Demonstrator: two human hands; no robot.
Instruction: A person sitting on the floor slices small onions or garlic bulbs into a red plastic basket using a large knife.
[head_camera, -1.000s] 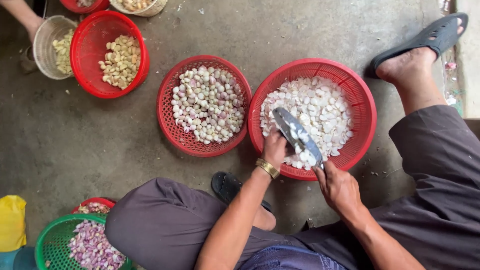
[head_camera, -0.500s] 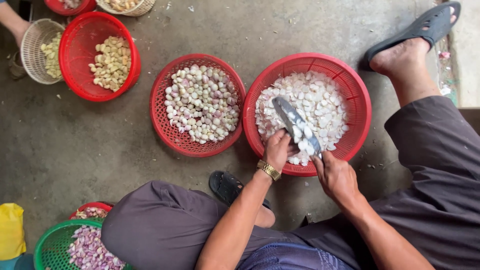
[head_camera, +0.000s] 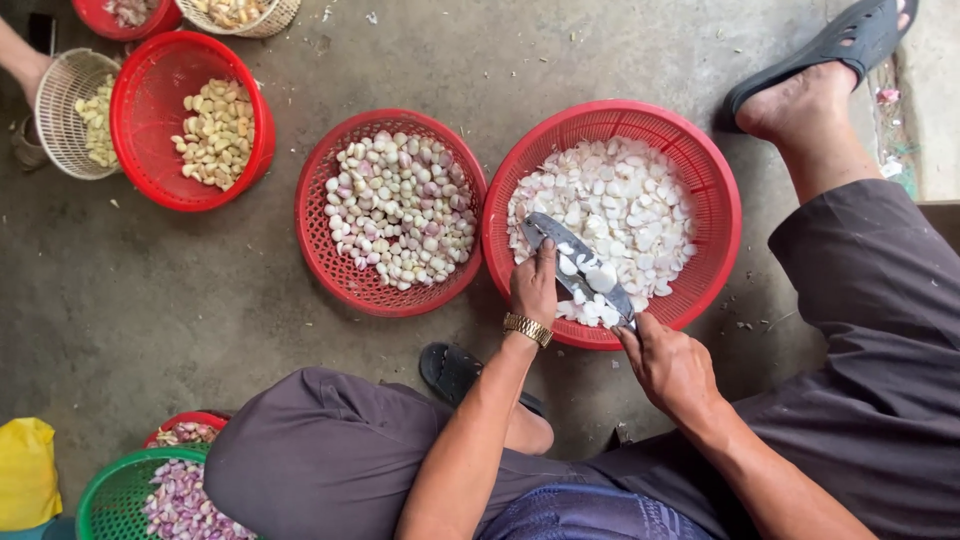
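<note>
My right hand (head_camera: 672, 366) grips the handle end of a broad knife (head_camera: 578, 265) whose flat blade lies over the near side of a red basket (head_camera: 714, 186) full of white sliced garlic pieces (head_camera: 630, 205). Several white slices rest on the blade. My left hand (head_camera: 535, 284), with a gold watch on the wrist, rests its fingers on the blade's far end. To the left stands another red basket (head_camera: 325, 256) holding whole peeled cloves (head_camera: 400, 208).
A third red basket (head_camera: 150, 75) with yellowish cloves and a pale wicker basket (head_camera: 55, 95) sit at far left, beside another person's arm (head_camera: 22, 62). A green basket (head_camera: 105, 495) of purple shallots and a yellow bag (head_camera: 28, 470) lie bottom left. My sandalled foot (head_camera: 830, 70) is top right.
The view has shifted slightly; the knife stays over the sliced-garlic basket with both hands on it, and the blade sits a little lower toward the basket's near rim.
</note>
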